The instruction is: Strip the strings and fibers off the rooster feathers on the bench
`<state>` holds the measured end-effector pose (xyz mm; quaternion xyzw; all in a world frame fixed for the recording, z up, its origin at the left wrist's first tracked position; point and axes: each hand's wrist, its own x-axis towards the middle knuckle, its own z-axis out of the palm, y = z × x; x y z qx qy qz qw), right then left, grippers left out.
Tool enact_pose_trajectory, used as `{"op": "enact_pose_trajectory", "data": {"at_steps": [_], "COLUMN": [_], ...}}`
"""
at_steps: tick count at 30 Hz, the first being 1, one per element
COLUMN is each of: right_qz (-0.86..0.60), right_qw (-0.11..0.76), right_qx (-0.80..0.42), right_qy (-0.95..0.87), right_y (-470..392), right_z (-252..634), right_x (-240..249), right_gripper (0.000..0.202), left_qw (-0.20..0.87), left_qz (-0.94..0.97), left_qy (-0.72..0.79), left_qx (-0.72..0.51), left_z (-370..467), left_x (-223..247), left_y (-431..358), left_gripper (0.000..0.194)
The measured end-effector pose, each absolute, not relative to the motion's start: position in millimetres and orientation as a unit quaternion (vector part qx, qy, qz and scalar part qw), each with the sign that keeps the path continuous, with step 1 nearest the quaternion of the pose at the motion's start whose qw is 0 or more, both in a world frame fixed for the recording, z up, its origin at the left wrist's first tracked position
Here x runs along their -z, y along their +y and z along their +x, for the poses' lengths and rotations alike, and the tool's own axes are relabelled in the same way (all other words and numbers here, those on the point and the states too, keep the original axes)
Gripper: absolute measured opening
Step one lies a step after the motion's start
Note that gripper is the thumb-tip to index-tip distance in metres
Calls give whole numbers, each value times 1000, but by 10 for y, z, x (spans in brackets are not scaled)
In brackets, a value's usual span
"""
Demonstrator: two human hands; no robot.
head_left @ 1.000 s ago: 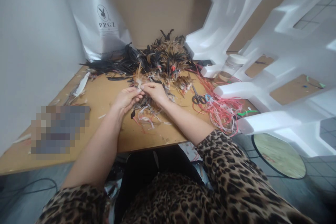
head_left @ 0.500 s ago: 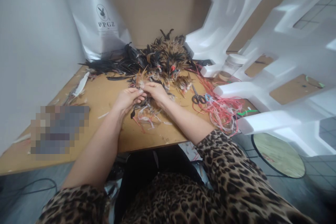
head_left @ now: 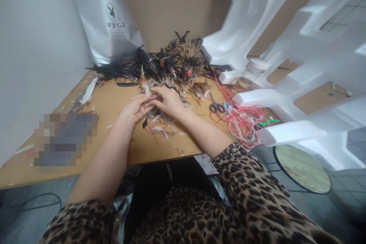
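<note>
Closed on the base of a small tuft of light brown feathers, my left hand is just above the table. My right hand meets it from the right, fingers bent near the base of the tuft; whether they grip anything is too small to tell. Beneath and beside the hands lie loose feathers and pale and pink strips. Behind them is a large heap of black feathers and brown feathers. A smaller brown bunch rests right of my right hand.
Dark-handled scissors lie right of the hands, beside a tangle of pink and white ties. White foam pieces and a clear jar stand on the right. A white feather and a blurred-out object are on the left.
The feather tuft and my left hand have shifted slightly left. The tuft now stands more upright, and the fingers of my right hand have loosened from their pinch.
</note>
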<state>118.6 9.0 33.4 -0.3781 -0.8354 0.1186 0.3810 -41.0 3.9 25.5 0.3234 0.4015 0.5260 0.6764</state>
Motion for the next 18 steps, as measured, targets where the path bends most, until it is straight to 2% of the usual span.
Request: {"op": "enact_pose_trajectory", "data": {"at_steps": [4,11,15,18], "right_qz": [-393,-407,-387,-371], "right_qw": [347,355,407,461], "right_qx": [-62,-86,-175,-334], "right_qy": [-850,-837,-809,-734], "right_y": [72,89,148,214], "right_z": [1158,1181,1207,1210], "right_x": [-325,-333,-342,-340], "right_gripper": [37,38,34,23], "left_qw": [688,673,649,631], "left_qz": [328,351,357,389], "left_qy": [402,414,425,436], "left_qx": [-508,-502,-520,-511], "left_z": [-386,-370,-377,-377], "left_x": [-240,-252,-265,-265], "left_y": [23,6,3,0], "left_gripper": [15,15,11,14]}}
